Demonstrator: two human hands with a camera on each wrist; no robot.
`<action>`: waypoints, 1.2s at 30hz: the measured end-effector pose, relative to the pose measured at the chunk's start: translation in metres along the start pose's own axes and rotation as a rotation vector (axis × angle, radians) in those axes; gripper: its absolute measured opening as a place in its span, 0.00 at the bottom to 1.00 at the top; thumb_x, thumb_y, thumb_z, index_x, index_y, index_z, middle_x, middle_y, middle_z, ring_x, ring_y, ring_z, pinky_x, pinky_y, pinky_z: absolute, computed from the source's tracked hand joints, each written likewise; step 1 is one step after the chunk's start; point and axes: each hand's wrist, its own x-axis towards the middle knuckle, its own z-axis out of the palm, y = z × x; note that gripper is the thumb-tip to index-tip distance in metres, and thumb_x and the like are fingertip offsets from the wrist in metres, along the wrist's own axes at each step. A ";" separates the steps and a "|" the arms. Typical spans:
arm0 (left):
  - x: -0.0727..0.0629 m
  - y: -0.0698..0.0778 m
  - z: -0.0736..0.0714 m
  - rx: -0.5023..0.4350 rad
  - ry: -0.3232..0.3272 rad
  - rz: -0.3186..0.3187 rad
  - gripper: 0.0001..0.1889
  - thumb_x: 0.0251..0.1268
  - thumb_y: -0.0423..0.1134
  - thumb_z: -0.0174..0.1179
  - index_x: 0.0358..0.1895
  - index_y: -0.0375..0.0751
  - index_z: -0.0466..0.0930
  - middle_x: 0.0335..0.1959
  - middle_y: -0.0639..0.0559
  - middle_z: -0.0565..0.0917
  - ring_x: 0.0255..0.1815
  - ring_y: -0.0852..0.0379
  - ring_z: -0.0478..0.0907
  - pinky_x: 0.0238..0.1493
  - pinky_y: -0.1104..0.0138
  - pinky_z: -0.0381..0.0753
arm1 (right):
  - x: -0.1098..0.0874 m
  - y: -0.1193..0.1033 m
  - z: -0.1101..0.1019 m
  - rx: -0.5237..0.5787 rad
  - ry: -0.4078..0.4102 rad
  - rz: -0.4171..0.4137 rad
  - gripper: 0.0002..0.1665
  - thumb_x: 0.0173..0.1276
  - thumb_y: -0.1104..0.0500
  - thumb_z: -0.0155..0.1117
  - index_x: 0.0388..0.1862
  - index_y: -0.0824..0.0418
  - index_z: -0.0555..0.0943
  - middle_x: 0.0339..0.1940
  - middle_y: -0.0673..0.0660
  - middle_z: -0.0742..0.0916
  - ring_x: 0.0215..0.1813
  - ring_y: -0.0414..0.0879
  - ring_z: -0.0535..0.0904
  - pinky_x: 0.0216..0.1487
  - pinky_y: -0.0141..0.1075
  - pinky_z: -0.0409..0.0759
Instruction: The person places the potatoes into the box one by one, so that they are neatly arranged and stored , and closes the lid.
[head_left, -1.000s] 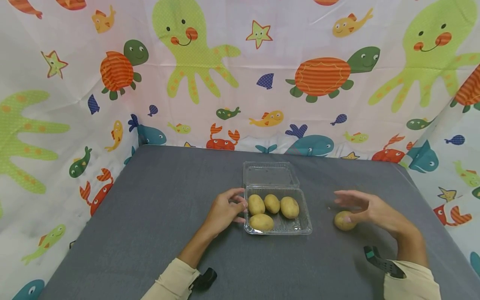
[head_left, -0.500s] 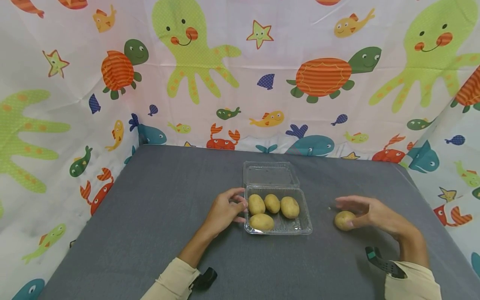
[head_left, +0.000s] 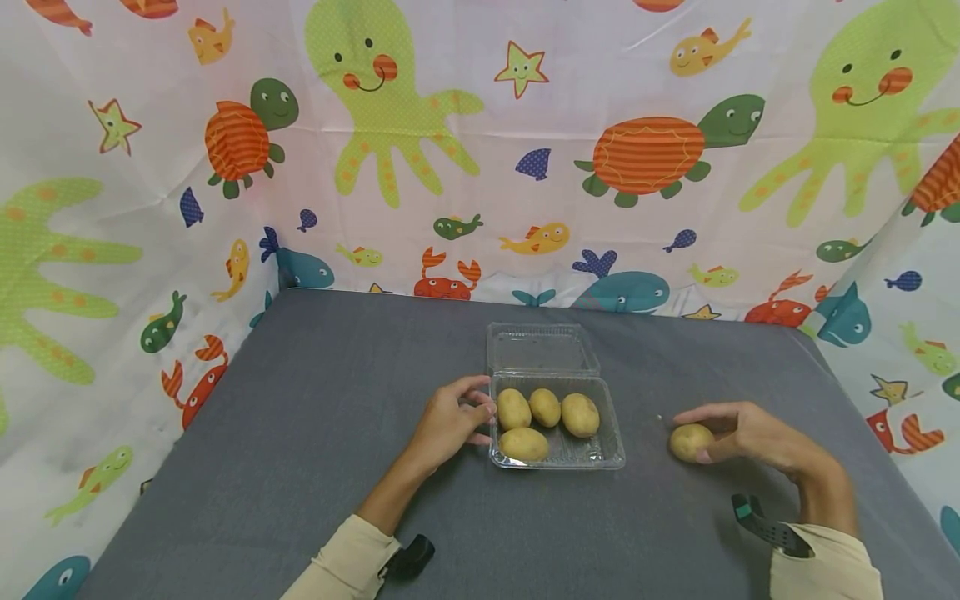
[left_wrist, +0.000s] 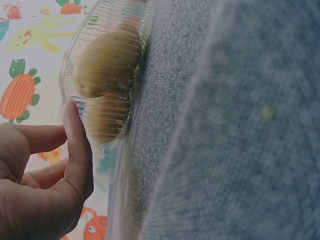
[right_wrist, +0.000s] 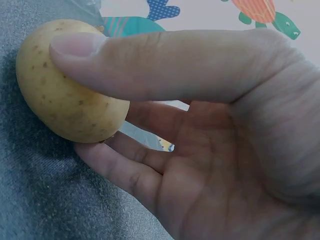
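Beside the clear plastic clamshell box (head_left: 612,421), my left hand (head_left: 444,421) rests its fingertips against the left rim, fingers loosely bent. The left wrist view shows one fingertip (left_wrist: 71,112) at the rim of that box; the other fingers' contact is partly hidden. Several potatoes (head_left: 524,445) lie in the base of the box, and its lid (head_left: 542,348) is folded back. To the right, my right hand (head_left: 765,435) grips a single potato (head_left: 690,442) by its sides. In the right wrist view the thumb (right_wrist: 115,62) lies across this potato (right_wrist: 70,110), with fingers against its far side.
A grey cloth (head_left: 337,400) covers the table. Around its back and sides hangs a white curtain (head_left: 480,142) printed with sea animals. A tiny pale crumb (head_left: 659,417) lies between the box and the right-hand potato.
My right hand has lowered slightly, and its fingers have closed in around the loose potato. The left hand, the box and the potatoes inside stay as they were.
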 end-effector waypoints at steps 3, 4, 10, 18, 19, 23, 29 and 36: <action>0.000 0.000 0.000 0.000 0.001 0.002 0.24 0.75 0.27 0.61 0.72 0.34 0.75 0.47 0.39 0.83 0.40 0.52 0.87 0.35 0.62 0.95 | 0.000 0.000 -0.001 -0.002 -0.010 -0.016 0.30 0.67 0.58 0.75 0.67 0.63 0.83 0.61 0.62 0.85 0.54 0.46 0.81 0.50 0.31 0.84; 0.000 0.001 0.000 0.000 0.002 0.004 0.24 0.75 0.27 0.61 0.72 0.34 0.75 0.47 0.39 0.83 0.40 0.52 0.87 0.34 0.62 0.95 | 0.000 0.000 -0.001 -0.005 -0.011 -0.014 0.30 0.67 0.58 0.75 0.67 0.63 0.83 0.61 0.62 0.85 0.54 0.47 0.81 0.50 0.31 0.84; 0.000 0.001 0.000 -0.008 0.004 0.004 0.25 0.74 0.27 0.62 0.72 0.34 0.75 0.46 0.39 0.83 0.41 0.52 0.87 0.34 0.62 0.95 | 0.001 -0.002 -0.001 -0.019 -0.009 0.012 0.30 0.67 0.57 0.75 0.67 0.63 0.83 0.62 0.63 0.85 0.55 0.49 0.80 0.53 0.40 0.83; -0.001 0.002 0.000 -0.022 -0.004 0.002 0.25 0.74 0.27 0.61 0.73 0.33 0.75 0.46 0.38 0.83 0.40 0.52 0.87 0.34 0.61 0.95 | 0.001 -0.002 -0.001 -0.015 -0.004 0.012 0.30 0.68 0.57 0.74 0.68 0.65 0.82 0.62 0.64 0.86 0.54 0.48 0.82 0.50 0.33 0.85; -0.001 0.002 0.000 -0.023 -0.005 0.002 0.25 0.74 0.27 0.61 0.73 0.33 0.74 0.46 0.39 0.83 0.40 0.52 0.87 0.35 0.61 0.95 | 0.001 -0.003 -0.001 -0.013 -0.004 0.014 0.30 0.69 0.57 0.74 0.68 0.65 0.82 0.62 0.64 0.86 0.54 0.48 0.82 0.49 0.32 0.86; -0.001 0.002 0.000 -0.028 -0.006 0.005 0.25 0.75 0.27 0.61 0.73 0.33 0.74 0.46 0.39 0.83 0.40 0.53 0.87 0.35 0.61 0.95 | 0.001 -0.003 -0.001 -0.012 -0.010 0.026 0.29 0.69 0.57 0.74 0.67 0.66 0.82 0.61 0.64 0.86 0.54 0.49 0.82 0.50 0.34 0.85; -0.001 0.002 0.000 -0.023 -0.002 -0.010 0.25 0.74 0.27 0.61 0.73 0.34 0.75 0.46 0.39 0.83 0.40 0.53 0.87 0.35 0.61 0.95 | 0.002 -0.003 0.000 -0.009 -0.014 0.030 0.28 0.69 0.56 0.74 0.65 0.66 0.82 0.59 0.62 0.86 0.53 0.49 0.81 0.50 0.35 0.85; -0.001 0.002 0.000 -0.028 -0.006 -0.013 0.25 0.74 0.26 0.61 0.73 0.33 0.74 0.46 0.39 0.83 0.40 0.54 0.86 0.35 0.61 0.95 | 0.003 -0.002 0.001 -0.024 -0.003 0.028 0.29 0.69 0.55 0.74 0.66 0.65 0.83 0.58 0.61 0.88 0.52 0.47 0.82 0.48 0.32 0.86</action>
